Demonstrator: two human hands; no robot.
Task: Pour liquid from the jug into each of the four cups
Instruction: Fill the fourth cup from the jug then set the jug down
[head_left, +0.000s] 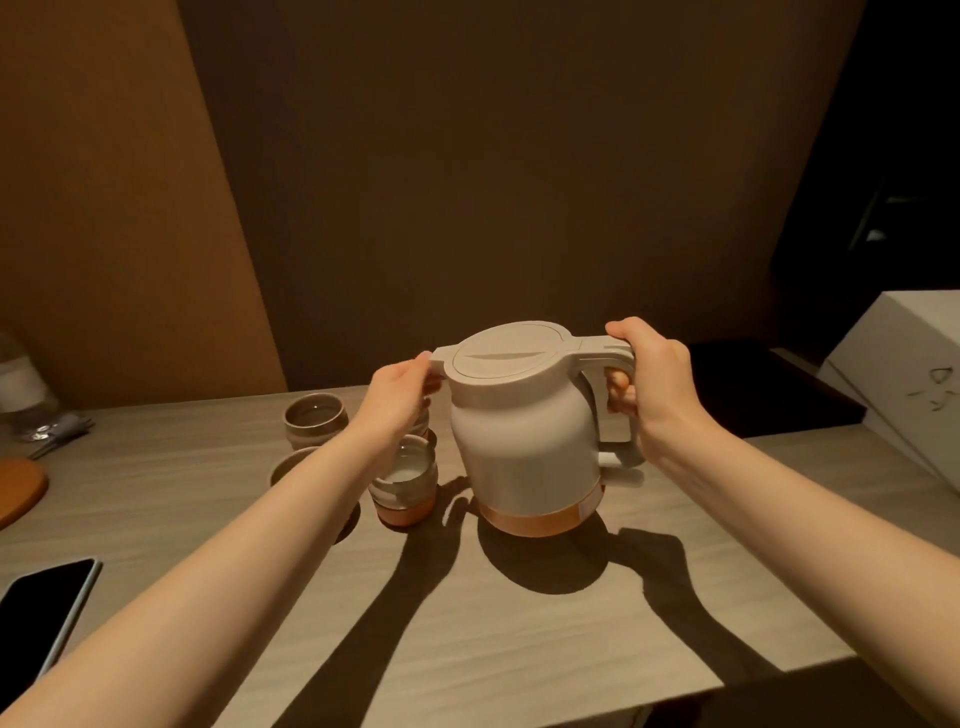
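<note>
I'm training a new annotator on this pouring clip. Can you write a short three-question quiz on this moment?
1. True or false: the right hand grips the handle of the jug.
2. Where is the left hand? A) flat on the phone B) at the jug's spout C) inside a cup
3. Fill in: the jug's lid is ____ (open/closed).

Key: 1 true. 2 B; whether its fingers pinch the spout cannot be told. 3 closed.
</note>
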